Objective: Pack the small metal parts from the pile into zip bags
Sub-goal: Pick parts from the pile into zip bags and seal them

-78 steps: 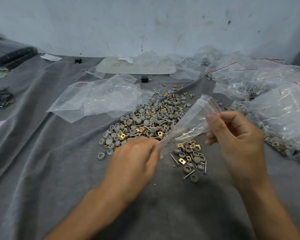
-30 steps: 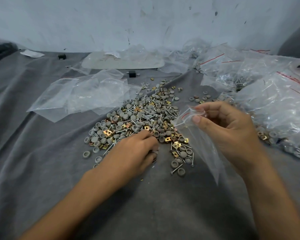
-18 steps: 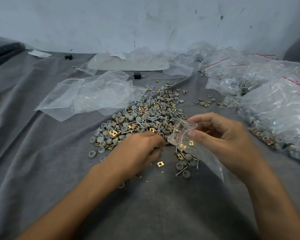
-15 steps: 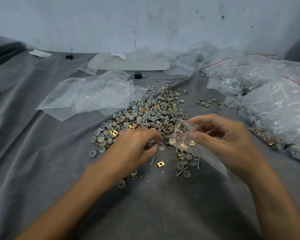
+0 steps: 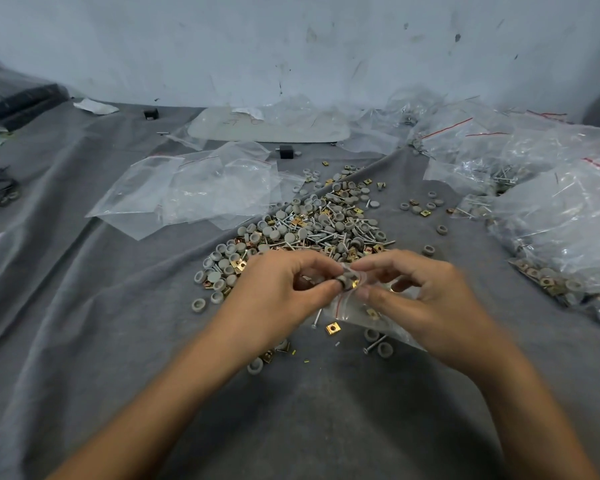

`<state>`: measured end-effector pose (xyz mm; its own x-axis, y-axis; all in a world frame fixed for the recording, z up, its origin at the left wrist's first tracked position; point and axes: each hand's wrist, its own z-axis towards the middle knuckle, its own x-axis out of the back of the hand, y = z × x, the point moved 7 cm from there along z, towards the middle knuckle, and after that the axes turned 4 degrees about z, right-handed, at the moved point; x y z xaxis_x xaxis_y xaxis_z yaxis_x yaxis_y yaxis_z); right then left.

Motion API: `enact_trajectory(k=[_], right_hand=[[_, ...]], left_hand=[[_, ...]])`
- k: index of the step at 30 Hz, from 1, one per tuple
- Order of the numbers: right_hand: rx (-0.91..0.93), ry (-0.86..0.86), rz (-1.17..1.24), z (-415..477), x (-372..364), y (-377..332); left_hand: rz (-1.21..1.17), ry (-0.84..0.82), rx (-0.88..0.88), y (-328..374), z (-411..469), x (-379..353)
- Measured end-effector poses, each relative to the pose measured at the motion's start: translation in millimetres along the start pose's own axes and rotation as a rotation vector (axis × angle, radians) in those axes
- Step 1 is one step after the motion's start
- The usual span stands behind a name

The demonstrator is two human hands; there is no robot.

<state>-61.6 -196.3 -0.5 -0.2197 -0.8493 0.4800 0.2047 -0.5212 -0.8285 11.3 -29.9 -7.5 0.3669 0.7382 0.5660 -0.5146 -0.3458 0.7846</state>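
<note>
Head view, mid frame: left hand (image 5: 278, 289) pinches parts (image 5: 347, 280) at the bag (image 5: 350, 308) mouth; right hand (image 5: 426, 299) pinches the bag. Pile (image 5: 312, 226) lies just above both.

Person's body in view: two hands and forearms.
- Bare left hand (image 5: 284, 289): slim fingers, knuckle ridges visible, edges slightly motion-blurred.
- Bare right hand (image 5: 426, 299): same build. Thumbnail looks short-trimmed; the other nails are too blurred to tell.
- Left forearm (image 5: 174, 403): bare from the wrist to the bottom frame edge, slender and smooth.
- Right forearm (image 5: 520, 410): also bare to the frame edge, with a faint bone line at the wrist.
- The wide-angle lens stretches both forearms, so they look broader near the lower corners than at the wrists.
</note>
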Motion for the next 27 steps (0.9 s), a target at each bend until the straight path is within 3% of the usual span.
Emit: enact_trajectory(k=[3,12,17,27], right_hand=[[-0.002,0.0,0.009,-0.1,0.1,0.0],[-0.009,0.016,0.003,0.3,1.2,-0.1],[-0.004,0.013,0.014,-0.2,1.8,1.1],[-0.005,0.011,0.014,0.1,1.5,-0.7]], left_hand=[[0.023,0.011,0.02,0.3,-0.7,1.7],[-0.258,0.0,0.087,2.3,-0.1,9.4],[-0.281,-0.081,0.081,6.5,-1.4,-1.9],[-0.291,-0.078,0.081,6.5,-1.1,-0.2]])
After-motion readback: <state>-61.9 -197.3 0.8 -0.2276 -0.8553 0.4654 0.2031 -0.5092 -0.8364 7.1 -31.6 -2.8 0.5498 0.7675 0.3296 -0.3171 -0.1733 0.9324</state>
